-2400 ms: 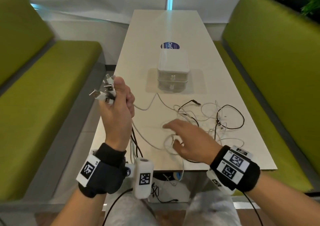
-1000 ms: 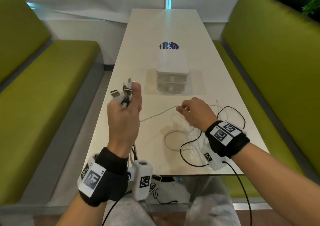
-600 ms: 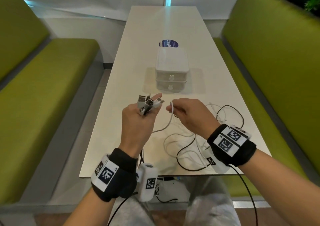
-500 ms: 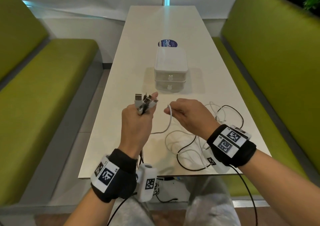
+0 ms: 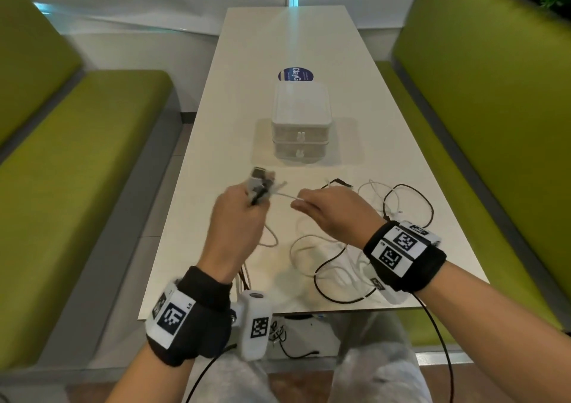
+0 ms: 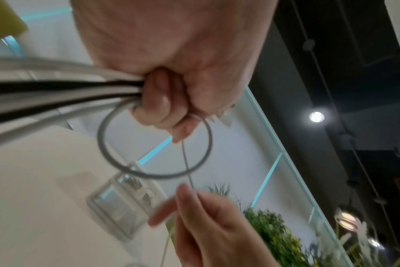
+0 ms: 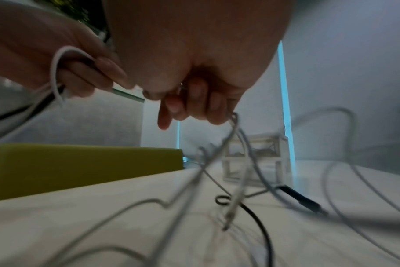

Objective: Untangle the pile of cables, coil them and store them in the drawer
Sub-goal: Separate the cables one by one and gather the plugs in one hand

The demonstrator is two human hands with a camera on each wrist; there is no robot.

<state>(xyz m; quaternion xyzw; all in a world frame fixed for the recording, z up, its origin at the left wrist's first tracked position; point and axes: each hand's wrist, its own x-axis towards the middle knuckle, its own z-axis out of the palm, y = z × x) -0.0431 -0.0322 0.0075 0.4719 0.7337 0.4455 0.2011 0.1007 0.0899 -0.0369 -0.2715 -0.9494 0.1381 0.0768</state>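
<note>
White and black cables point(image 5: 355, 248) sprawl in loose, crossing loops over the near end of a pale table point(image 5: 234, 109), between two green benches. A seated person's left hand point(image 5: 236, 223) is fisted around a bunch of cable ends, plugs point(image 5: 261, 183) fanned out above the knuckles while the leads trail from the fist toward the table's near edge. The right hand point(image 5: 327, 211), just beside it, pinches one thin white cable point(image 5: 285, 197) between thumb and fingertips, the short run between the hands drawn straight.

The job looks to be in its early stage. Several ends are gathered, but the bulk of the tangle lies unsorted on the table by the right wrist, and no finished coil shows anywhere in view. The small white two-drawer box point(image 5: 301, 127) stands farther along the table, well apart from the hands, with both drawers pushed in. Judging by this, separating the strands, coiling each one, and opening a drawer to stow them are all left to do.
</note>
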